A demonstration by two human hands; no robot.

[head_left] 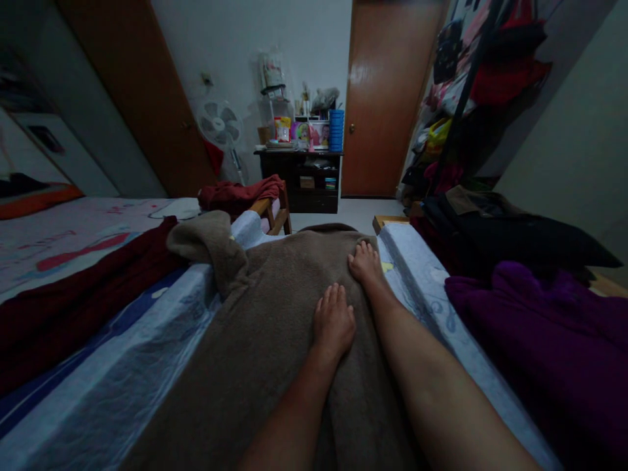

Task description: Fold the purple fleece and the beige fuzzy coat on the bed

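Note:
A brown fleecy garment (275, 327) lies spread along the bed, with one sleeve (209, 245) bunched up at its far left. My left hand (335, 320) rests flat on the cloth, fingers stretched out and pointing away from me. Farther off and to the right, my right hand (366, 260) lies on the garment near its far right edge, fingers also extended. Neither hand grips anything. Beneath the garment, a light blue patterned sheet (417, 275) shows on both sides.
Purple cloth (544, 320) and dark folded clothes (505, 222) lie to the right. Dark red cloth (98, 294) stretches along the left. Beyond the bed stand a fan (220, 124), a dark cabinet (299, 180) and a wooden door (383, 98). Clothes hang at the right.

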